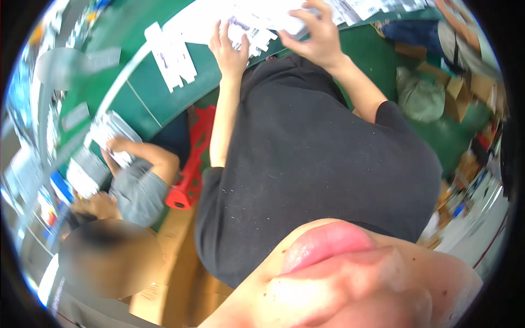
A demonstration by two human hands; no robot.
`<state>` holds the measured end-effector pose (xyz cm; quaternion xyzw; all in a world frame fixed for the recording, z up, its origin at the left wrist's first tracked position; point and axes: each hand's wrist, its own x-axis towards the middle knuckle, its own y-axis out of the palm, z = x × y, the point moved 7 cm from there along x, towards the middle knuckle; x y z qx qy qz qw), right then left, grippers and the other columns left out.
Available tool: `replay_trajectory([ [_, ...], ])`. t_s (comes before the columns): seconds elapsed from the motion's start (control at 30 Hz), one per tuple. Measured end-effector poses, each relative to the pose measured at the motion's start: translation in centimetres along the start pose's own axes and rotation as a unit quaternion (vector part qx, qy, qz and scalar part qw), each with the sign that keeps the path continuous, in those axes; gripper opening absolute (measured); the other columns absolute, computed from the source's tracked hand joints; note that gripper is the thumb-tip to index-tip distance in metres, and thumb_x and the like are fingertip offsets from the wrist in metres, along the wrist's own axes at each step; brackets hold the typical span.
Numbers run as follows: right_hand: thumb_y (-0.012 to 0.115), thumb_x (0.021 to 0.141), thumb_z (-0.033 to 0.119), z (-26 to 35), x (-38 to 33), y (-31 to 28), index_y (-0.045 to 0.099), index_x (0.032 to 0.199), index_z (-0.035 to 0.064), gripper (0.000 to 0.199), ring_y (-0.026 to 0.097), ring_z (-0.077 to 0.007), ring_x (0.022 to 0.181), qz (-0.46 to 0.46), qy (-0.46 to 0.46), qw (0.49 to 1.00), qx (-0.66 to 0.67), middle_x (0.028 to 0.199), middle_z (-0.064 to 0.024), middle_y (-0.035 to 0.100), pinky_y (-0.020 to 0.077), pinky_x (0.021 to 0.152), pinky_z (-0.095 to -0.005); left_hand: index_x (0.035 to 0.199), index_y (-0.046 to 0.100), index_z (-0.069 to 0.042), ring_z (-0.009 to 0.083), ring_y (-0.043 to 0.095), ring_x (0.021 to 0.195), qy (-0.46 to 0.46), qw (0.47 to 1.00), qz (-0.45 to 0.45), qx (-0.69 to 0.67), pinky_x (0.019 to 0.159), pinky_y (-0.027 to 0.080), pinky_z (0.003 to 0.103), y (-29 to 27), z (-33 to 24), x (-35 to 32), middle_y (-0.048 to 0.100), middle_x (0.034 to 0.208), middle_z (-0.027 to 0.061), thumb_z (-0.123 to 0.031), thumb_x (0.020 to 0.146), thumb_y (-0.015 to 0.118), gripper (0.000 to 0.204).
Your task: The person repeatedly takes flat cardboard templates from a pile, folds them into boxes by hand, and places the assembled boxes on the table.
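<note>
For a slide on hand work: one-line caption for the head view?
Left hand and right hand handle flat white printed cartons on a green table.

**Around the green workbench**

A red plastic stool [190, 164] stands beside the green-topped table [158, 87], at its near edge. Below it lie flat brown cardboard sheets [175, 262] on the floor. To the left, a co-worker in a grey short-sleeved shirt [139, 194] leans over a small stack of white printed cards [112, 131] at the table's edge. Further up the table, apart from that stack, a separate bunch of white die-cut card blanks [172, 54] lies flat. On the right, a pale grey-green plastic bag [421, 98] sits on the green floor [377, 54], just beside several brown cardboard boxes [465, 87]. Another person in blue trousers [410, 30] sits near the top right, though the rim blurs detail there.
</note>
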<state>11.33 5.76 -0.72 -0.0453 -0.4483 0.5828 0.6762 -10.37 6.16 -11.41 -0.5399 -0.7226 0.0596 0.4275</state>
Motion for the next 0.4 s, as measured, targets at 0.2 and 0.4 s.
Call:
replay_trajectory([
  [0.2, 0.077, 0.077, 0.020, -5.1, -2.4, -2.2, 0.064, 0.122, 0.0157, 0.047, 0.056, -0.0333, 0.116, -0.091, -0.032, 0.964, -0.246, 0.136, -0.0103, 0.052, 0.0439, 0.103, -0.0402, 0.134, 0.056, -0.006, 0.0385, 0.044, 0.133, -0.081, 0.980, 0.083, 0.165, 0.115, 0.030, 0.051, 3.0, 12.4, -5.2, 0.047, 0.146, 0.0196, -0.018, 0.087, 0.066, 0.049],
  [0.4, 0.080, 0.078, 0.027, -2.1, -4.3, 1.5, 0.070, 0.114, 0.0181, 0.039, 0.043, -0.0271, 0.133, 0.074, 0.017, 0.990, -0.123, 0.134, -0.0080, 0.051, 0.0262, 0.119, -0.0394, 0.141, 0.049, -0.009, 0.0397, 0.035, 0.143, -0.091, 0.973, 0.097, 0.189, 0.119, 0.024, 0.053, 4.0, 13.8, -5.6, 0.046, 0.148, 0.0164, -0.017, 0.088, 0.064, 0.056],
])
